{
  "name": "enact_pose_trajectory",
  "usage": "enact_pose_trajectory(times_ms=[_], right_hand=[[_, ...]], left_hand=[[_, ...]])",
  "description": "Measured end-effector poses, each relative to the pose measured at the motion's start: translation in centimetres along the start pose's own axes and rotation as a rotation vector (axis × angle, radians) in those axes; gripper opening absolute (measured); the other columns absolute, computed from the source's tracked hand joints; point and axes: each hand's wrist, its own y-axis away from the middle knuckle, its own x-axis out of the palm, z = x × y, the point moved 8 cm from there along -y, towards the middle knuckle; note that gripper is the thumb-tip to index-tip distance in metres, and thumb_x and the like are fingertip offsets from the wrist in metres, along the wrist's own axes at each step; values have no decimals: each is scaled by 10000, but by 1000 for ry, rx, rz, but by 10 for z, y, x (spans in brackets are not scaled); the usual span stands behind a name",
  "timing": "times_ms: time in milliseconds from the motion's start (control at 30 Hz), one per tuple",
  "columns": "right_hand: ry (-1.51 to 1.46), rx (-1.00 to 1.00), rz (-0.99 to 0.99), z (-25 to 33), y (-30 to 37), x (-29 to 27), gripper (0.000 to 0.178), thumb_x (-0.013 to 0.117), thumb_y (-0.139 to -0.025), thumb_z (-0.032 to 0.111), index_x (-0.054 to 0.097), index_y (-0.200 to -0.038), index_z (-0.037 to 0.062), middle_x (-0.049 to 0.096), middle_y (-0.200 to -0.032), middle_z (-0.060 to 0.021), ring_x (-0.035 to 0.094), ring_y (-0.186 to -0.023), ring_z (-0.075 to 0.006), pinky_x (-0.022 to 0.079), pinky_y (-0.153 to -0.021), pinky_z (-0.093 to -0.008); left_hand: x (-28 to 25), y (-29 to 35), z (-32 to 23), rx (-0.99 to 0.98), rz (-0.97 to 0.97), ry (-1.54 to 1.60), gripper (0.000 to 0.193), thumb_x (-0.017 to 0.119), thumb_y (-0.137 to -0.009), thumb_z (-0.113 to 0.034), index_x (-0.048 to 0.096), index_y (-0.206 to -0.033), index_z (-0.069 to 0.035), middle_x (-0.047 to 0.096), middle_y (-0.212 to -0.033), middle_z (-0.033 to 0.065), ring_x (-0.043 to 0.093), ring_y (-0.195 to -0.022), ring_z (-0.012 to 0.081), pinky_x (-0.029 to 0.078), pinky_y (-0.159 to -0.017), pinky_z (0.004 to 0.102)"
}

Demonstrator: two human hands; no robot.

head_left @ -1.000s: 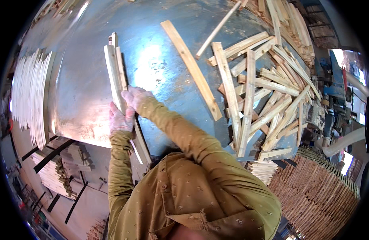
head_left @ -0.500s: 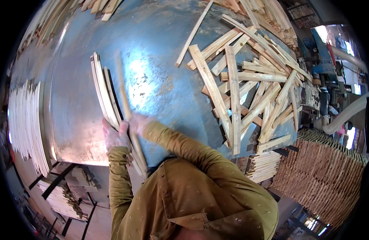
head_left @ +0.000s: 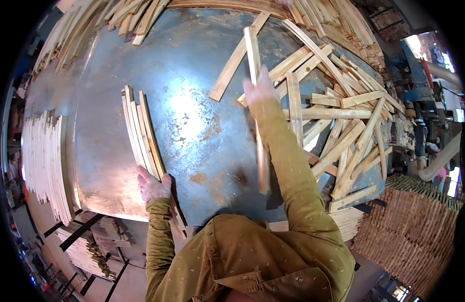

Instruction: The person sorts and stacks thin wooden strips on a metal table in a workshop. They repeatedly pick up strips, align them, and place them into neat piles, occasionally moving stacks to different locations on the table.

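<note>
On the left half of the blue-grey metal table [head_left: 202, 166] lies a small bundle of narrow wooden strips [head_left: 141, 133], side by side and pointing away from me. My left hand [head_left: 156, 187] is closed around the bundle's near part, thumb on the right side and fingers on the left. Farther right, my right hand [head_left: 261, 93] grips a single wooden strip [head_left: 251, 48], smeared by motion, whose near part stretches back toward me. Just left of that hand a loose wooden slat [head_left: 237, 60] lies slantwise on the tabletop.
A jumbled pile of wooden strips [head_left: 338, 115] covers the table's right side. Pale strips [head_left: 43, 161] stand in a neat row at the left edge. More strips [head_left: 141, 20] lie along the far side. A tall stack of wood [head_left: 398, 231] stands at the lower right.
My right hand has moved from beside the bundle to the right and away, and now holds another strip near the pile. The strip it held earlier now lies against the bundle.
</note>
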Motion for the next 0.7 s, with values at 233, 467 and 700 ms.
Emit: enact_pose_trajectory(times_ms=[233,467,700], right_hand=[[324,305,88,27,-102,89,1090,783,-751,452,109,-1522,79,447,-1373,-205,512,-1253,-332,507,-934,-435],[-433,132,200,16,15,118,758,751,-788,181,359,-1399,-38,619,-1179,-264,635,-1038,-372,517,-903,-414],[-162,-177,780,43,196,211,673,472,-923,587,535,-1248,1,646,-1115,-257,645,-1025,-384,515,-884,-466]], left_hand=[[4,-6,-4,72,-66,-42,1107,732,-778,-384,23,-1545,-17,325,-1484,279,380,-1325,450,363,-1082,504],[10,-1,1,165,-201,-36,1064,654,-839,-570,59,-1558,-60,237,-1547,276,258,-1435,414,209,-1181,500],[-41,-30,-24,135,-393,139,1063,448,-861,-764,122,-1542,-16,311,-1485,327,344,-1392,399,281,-1145,475]])
